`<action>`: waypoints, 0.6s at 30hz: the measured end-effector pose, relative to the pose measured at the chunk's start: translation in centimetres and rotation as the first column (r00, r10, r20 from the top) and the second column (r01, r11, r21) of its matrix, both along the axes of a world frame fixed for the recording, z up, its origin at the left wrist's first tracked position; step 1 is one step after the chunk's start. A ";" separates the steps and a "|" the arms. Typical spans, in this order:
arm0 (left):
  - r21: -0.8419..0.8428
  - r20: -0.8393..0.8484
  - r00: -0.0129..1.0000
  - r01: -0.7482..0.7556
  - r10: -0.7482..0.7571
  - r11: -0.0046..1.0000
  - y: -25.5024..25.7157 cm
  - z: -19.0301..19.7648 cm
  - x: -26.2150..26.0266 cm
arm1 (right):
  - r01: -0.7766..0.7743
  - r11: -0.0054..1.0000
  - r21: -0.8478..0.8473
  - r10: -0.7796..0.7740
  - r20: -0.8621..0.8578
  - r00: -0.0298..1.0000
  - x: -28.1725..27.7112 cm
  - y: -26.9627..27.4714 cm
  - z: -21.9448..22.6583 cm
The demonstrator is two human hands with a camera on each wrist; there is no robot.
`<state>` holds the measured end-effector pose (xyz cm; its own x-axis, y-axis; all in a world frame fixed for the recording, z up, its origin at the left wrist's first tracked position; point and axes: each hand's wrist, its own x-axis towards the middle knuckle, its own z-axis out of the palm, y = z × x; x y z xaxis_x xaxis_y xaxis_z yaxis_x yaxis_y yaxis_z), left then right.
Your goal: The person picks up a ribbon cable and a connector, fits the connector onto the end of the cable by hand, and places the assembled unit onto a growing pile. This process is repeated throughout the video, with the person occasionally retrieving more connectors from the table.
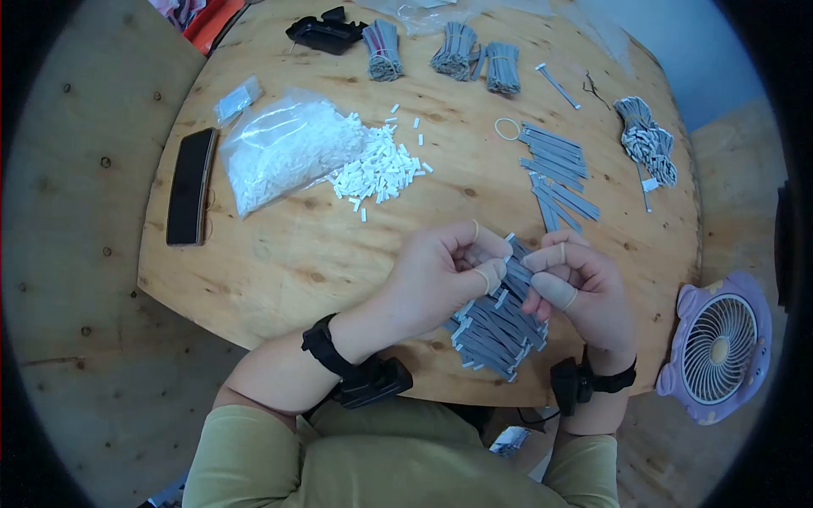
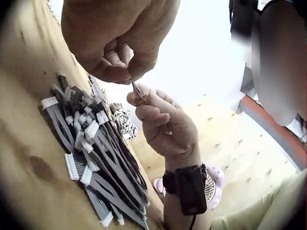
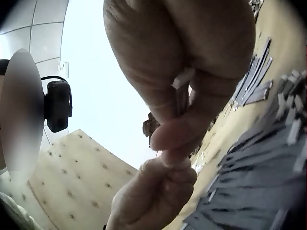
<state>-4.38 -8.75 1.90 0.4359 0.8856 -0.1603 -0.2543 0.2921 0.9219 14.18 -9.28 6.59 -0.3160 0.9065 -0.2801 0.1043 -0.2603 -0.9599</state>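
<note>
In the head view my left hand (image 1: 423, 275) and right hand (image 1: 589, 284) meet above a pile of grey ribbon cables (image 1: 495, 334) with white connectors. Pale finger cots (image 1: 555, 290) cover some of the fingertips. Between the two hands runs a thin grey ribbon cable (image 2: 137, 89). The left hand (image 2: 120, 33) pinches one part of it with thumb and fingertips, while the right hand (image 2: 168, 124) grips it close by. A white connector (image 3: 183, 78) shows inside the curled right fingers in the right wrist view. The cable's end at the left fingertips is hidden.
Left of the hands lie loose white connectors (image 1: 381, 165), a clear bag (image 1: 284, 152) of them and a phone (image 1: 190, 188). Loose grey strips (image 1: 555, 161) lie beyond the right hand. Cable bundles (image 1: 502, 68) stand at the back; a purple fan (image 1: 720, 349) is at the right.
</note>
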 end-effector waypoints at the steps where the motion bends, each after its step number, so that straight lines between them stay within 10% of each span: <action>1: 0.000 -0.024 1.000 0.015 -0.015 1.000 -0.1 0.0 0.1 | -0.029 1.000 -0.007 0.029 0.037 0.999 0.5 0.1 0.2; 9: 0.200 -0.334 0.942 0.075 -0.004 0.977 -0.6 -0.6 0.9 | 0.356 0.933 0.054 -0.358 0.255 0.898 4.0 2.9 -0.9; 12: 0.243 -0.405 0.914 0.125 -0.017 0.962 -0.4 -0.5 0.7 | 0.267 0.850 0.454 -0.432 0.313 0.846 4.7 4.0 -4.8; 18: 0.181 -0.372 0.927 0.029 0.041 0.983 0.7 0.0 -0.5 | 0.136 0.813 0.567 -0.445 0.452 0.773 3.9 4.5 -5.5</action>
<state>-4.88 -8.01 1.92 0.3699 0.9172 -0.1478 0.1163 0.1122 0.9869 18.07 -4.75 1.05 0.0530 0.9826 0.1779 0.6400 0.1034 -0.7614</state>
